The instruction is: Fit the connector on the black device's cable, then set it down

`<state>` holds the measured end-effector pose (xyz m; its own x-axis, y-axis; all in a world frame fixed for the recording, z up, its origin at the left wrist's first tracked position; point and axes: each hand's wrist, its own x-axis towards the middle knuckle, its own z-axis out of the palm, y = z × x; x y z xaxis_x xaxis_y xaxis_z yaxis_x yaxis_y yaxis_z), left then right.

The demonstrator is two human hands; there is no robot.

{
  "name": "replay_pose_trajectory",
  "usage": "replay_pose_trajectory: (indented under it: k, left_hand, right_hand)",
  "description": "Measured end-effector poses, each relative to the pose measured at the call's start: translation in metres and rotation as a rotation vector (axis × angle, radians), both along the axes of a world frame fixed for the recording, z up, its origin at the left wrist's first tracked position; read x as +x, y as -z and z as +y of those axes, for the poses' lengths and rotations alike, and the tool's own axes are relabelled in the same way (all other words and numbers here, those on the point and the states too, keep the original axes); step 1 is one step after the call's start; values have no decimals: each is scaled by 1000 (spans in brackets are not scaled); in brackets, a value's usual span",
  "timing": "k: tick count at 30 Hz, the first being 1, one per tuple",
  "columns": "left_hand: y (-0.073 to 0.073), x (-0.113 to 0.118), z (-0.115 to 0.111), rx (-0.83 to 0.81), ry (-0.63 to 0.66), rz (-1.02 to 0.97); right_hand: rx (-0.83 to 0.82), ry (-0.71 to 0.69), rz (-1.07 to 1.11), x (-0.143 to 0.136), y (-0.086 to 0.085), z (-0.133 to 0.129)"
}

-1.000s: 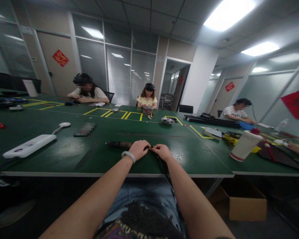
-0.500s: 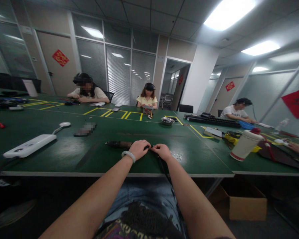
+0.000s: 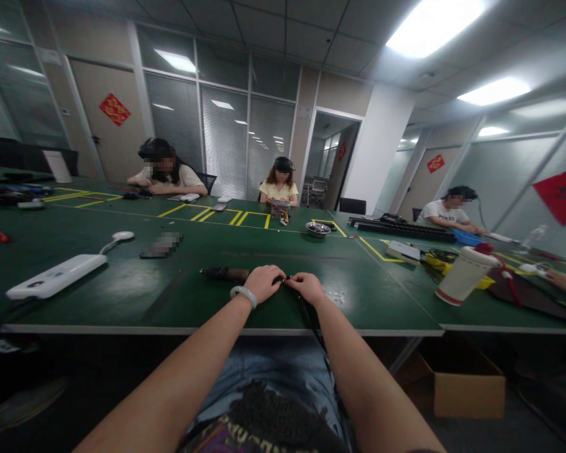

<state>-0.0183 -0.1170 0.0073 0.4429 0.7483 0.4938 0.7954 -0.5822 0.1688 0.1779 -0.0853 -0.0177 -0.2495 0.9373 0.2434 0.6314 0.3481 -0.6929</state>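
A dark, slim electric screwdriver (image 3: 224,273) lies on the green table, its narrow tip pointing left. My left hand (image 3: 265,283), with a pale bangle at the wrist, is closed over the tool's right end and hides it. Close beside it, my right hand (image 3: 306,287) pinches the black cable (image 3: 304,305) where it meets that end. The fingertips of both hands nearly touch, and the joint between them is mostly covered. From there the cable drops over the table's front edge toward my lap.
At left lie a white power strip (image 3: 59,277) and a blurred phone-like object (image 3: 162,245). A metal bowl (image 3: 317,229) of small parts stands ahead. To the right are a white cup (image 3: 465,275) and a white box (image 3: 403,252). Several people sit around the table.
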Motion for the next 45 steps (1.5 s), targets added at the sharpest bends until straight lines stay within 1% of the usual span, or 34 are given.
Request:
replay_pose_trajectory:
  k: [11, 19, 24, 28, 31, 35, 40, 45]
  left_hand:
    - [-2, 0, -1, -2, 3, 1]
    - [0, 0, 0, -14, 1, -4]
    - [1, 1, 0, -8, -11, -16]
    - [1, 1, 0, 4, -13, -22]
    - [1, 1, 1, 10, -8, -20]
    - [1, 0, 1, 15, -2, -17]
    - [1, -1, 0, 15, 0, -18]
    - [1, -1, 0, 21, 5, -25]
  right_hand:
    - [14, 5, -21, 0, -1, -1]
    - [63, 27, -106, -3, -1, -2]
    - [145, 63, -203, -6, -3, -4]
    - [262, 86, -293, -10, -10, -6]
    - [336, 65, -356, -13, -16, -7]
    - [378, 10, -441, -18, -20, -8]
    - [386, -45, -543, -20, -22, -7]
    - [392, -52, -636, -23, -21, -6]
